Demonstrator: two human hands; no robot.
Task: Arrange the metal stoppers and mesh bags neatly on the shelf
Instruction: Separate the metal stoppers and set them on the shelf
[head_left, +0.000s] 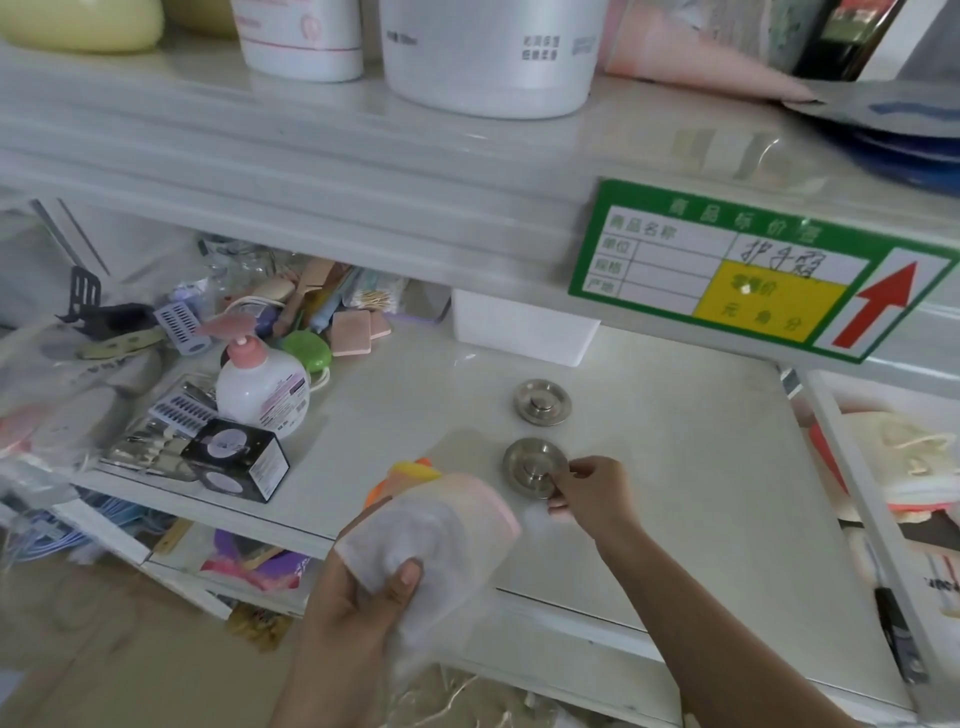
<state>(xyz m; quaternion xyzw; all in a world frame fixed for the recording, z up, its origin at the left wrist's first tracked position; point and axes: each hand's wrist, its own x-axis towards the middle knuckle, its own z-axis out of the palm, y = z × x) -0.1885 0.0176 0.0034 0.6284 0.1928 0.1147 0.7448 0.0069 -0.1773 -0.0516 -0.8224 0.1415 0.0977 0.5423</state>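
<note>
Two round metal stoppers lie on the white shelf (675, 467). The far stopper (542, 401) sits alone toward the back. The near stopper (530, 466) rests flat on the shelf, and my right hand (587, 491) pinches its right rim with thumb and fingers. My left hand (363, 597) holds a bundle of white mesh bags (431, 535) with pink and orange edges, raised just in front of the shelf's left part, next to the near stopper.
Clutter fills the shelf's left side: a pink-capped pump bottle (262, 389), a black box (239, 460), a green round case (307, 351) and combs. A white bin (524, 327) stands at the back. A green price tag (753, 270) hangs from the upper shelf edge. Footwear sits at right.
</note>
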